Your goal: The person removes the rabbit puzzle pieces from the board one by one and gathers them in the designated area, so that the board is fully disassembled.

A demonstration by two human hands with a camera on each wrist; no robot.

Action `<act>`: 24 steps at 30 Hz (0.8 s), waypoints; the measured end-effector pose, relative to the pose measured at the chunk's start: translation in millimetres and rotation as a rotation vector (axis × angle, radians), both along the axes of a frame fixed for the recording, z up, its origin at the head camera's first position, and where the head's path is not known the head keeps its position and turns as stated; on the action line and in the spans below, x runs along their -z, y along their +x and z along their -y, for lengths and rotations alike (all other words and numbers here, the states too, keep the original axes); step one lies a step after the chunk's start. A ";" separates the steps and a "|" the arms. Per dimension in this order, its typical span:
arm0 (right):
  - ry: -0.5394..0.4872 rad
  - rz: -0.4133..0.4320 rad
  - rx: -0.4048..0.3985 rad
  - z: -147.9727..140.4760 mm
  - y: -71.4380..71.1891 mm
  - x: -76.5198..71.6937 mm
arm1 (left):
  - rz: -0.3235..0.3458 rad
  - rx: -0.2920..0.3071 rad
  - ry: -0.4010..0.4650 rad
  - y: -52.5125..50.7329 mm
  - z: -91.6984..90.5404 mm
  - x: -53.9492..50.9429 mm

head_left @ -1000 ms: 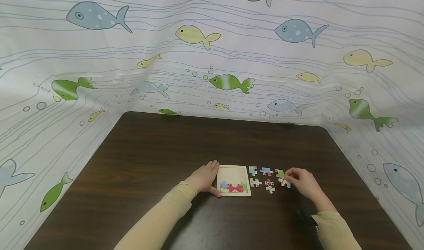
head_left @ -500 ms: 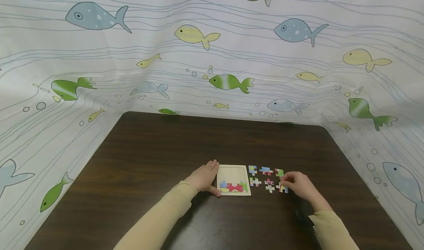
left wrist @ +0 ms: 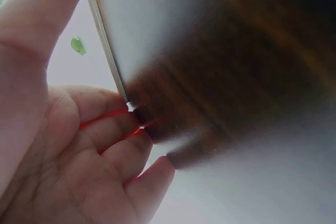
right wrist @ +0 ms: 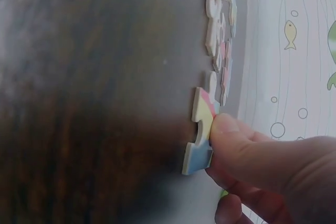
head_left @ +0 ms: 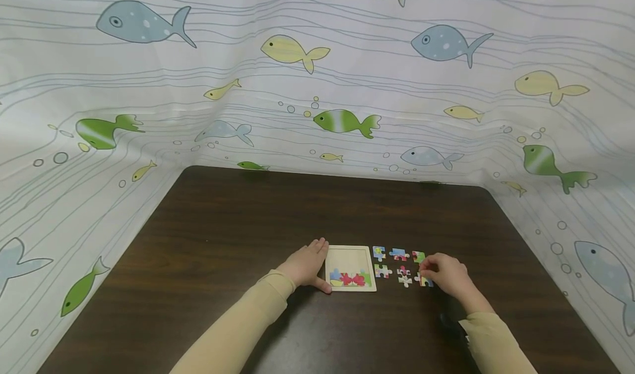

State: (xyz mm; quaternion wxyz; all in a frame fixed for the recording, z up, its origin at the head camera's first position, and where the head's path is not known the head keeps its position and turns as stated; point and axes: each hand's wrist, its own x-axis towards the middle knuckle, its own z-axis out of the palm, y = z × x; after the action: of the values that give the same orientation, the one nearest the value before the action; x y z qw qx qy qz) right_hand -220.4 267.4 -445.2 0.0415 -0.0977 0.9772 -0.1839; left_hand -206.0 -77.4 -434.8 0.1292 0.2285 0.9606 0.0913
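The light wooden puzzle tray (head_left: 349,257) lies on the dark table, its lower part filled with red, green and blue pictured pieces. My left hand (head_left: 306,265) rests along its left edge, fingers and thumb spread; in the left wrist view the same hand (left wrist: 94,145) touches the thin tray edge. My right hand (head_left: 448,274) has thumb and fingertips on a puzzle piece (head_left: 425,280) at the near right of the loose ones. The right wrist view shows this hand (right wrist: 268,171) pinching the yellow, pink and blue piece (right wrist: 202,129). Its far side is hidden by the thumb.
Several loose pieces lie right of the tray, among them a blue one (head_left: 398,254), a green one (head_left: 418,256) and a pale one (head_left: 404,281). Dark wood-grain table (head_left: 238,214) surrounds them. A white curtain with printed fish (head_left: 347,76) stands behind and at both sides.
My right hand has moved slightly left with its piece, which now lies nearer the other loose pieces. The left hand and the tray have stayed in place.
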 end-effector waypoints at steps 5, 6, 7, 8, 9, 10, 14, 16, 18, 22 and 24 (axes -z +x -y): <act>0.000 -0.003 0.006 -0.1 0.0 0.3 | -0.009 0.002 0.009 -1.2 1.0 2.4; 0.000 -0.002 0.009 -0.3 0.1 0.8 | -0.005 0.001 0.011 -1.3 1.0 2.1; 0.000 -0.002 0.012 -0.3 0.2 1.0 | -0.001 -0.001 0.014 -1.3 0.9 2.0; -0.001 -0.001 0.015 -0.4 0.3 1.5 | -0.001 0.000 0.017 -1.2 1.0 1.7; -0.003 0.001 0.018 -0.4 0.5 1.7 | 0.014 -0.008 0.015 -0.4 0.4 -0.4; -0.005 0.002 0.022 -0.4 0.6 2.0 | 0.013 -0.008 0.016 -0.2 0.4 -0.9; -0.015 0.002 0.030 0.2 1.0 2.3 | 0.008 -0.003 0.012 0.5 0.4 -1.0; -0.019 0.000 0.029 0.9 1.3 2.0 | 0.006 0.000 0.013 0.8 0.7 -1.0; -0.019 -0.007 0.028 1.7 1.6 1.8 | 0.002 0.004 0.016 0.8 0.8 -0.5; -0.019 -0.038 0.019 4.2 2.5 1.1 | 0.000 0.004 0.017 -0.5 0.6 1.5; -0.022 -0.059 0.018 6.2 2.8 0.3 | 0.001 0.001 0.016 -0.7 0.5 1.4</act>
State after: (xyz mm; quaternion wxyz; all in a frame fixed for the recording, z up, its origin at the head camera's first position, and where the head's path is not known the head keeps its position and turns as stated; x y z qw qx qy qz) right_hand -217.6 261.2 -445.5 0.0099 -0.0948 0.9768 -0.1919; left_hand -206.7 -77.9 -436.1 0.1277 0.2299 0.9597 0.0989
